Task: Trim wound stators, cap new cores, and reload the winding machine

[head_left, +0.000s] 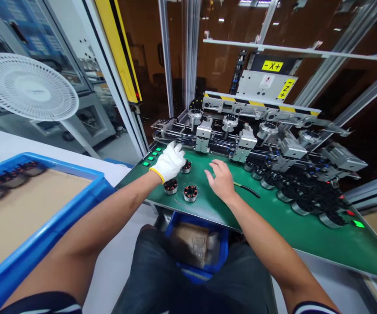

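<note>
My left hand (170, 161), in a white glove with a yellow cuff, is curled at the edge of a motor stator (186, 167) with dark copper windings. The glove covers part of that stator and its fingertips are partly hidden. Two more stators stand nearer on the green mat: one stator (170, 186) below the glove, another stator (191, 193) to its right. My bare right hand (221, 179) is over the mat to the right, fingers and thumb apart, holding nothing. A thin dark tool (249, 189) with a yellowish end lies beside it.
A machine fixture (242, 139) with metal clamps runs along the back. Several stators (301, 205) with black parts line the mat's right. A blue tray (44, 231) holding motor parts is at left, near a white fan (31, 89). A blue bin (219, 248) sits below the edge.
</note>
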A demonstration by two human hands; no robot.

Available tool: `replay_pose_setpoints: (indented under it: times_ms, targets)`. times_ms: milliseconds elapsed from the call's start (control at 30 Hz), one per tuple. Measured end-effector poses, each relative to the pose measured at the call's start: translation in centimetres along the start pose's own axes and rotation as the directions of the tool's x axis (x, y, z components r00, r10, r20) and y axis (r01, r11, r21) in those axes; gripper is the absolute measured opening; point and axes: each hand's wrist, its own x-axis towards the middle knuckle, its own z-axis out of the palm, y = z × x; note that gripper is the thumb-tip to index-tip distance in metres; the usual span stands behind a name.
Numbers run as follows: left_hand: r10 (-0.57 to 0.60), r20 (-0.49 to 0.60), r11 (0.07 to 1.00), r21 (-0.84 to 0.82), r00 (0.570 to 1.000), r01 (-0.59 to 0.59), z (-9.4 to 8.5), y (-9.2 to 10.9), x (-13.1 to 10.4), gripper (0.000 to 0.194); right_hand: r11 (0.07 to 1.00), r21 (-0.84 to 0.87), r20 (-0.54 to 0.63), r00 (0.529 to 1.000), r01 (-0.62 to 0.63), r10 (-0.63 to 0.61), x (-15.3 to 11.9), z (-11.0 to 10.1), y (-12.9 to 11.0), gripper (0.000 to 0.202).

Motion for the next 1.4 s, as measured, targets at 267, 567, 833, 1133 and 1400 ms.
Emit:
replay_pose_setpoints:
  times_ms: [267, 567, 833, 1133, 1400]
  targets:
    - [-0.036, -0.004, 0.998, -0.049, 0.999, 0.035, -0.3, 0.8, -0.5, 0.023, 0.857, 0.311, 0.414, 0.87, -0.412, 0.268, 2.8, 4.2, -2.4, 0.027]
    - [-0.001, 0.088, 0.991, -0.134, 0.996, 0.013, -0.4, 0.9, -0.7, 0.026, 0.798, 0.281, 0.536, 0.777, -0.533, 0.33, 4.0, 5.4, -4.2, 0.026]
    - [0.022, 0.17, 0.999, -0.032, 0.985, -0.017, 0.8, -0.6, 1.5, 0.03, 0.949, 0.086, 0.518, 0.827, -0.303, 0.217, 2.5, 3.3, -3.6, 0.025]
    - [0.026, 0.163, 0.999, -0.051, 0.986, -0.018, -0.4, -0.9, 1.1, 0.036, 0.969, -0.24, 0.377, 0.915, -0.055, 0.146, -2.7, -3.0, -0.2, 0.017]
    - [0.044, 0.128, 0.996, -0.078, 0.991, -0.034, -1.2, 5.7, 7.3, 0.05, 0.88, -0.401, 0.096, 0.944, -0.252, 0.314, -5.0, -4.2, 3.2, 0.039]
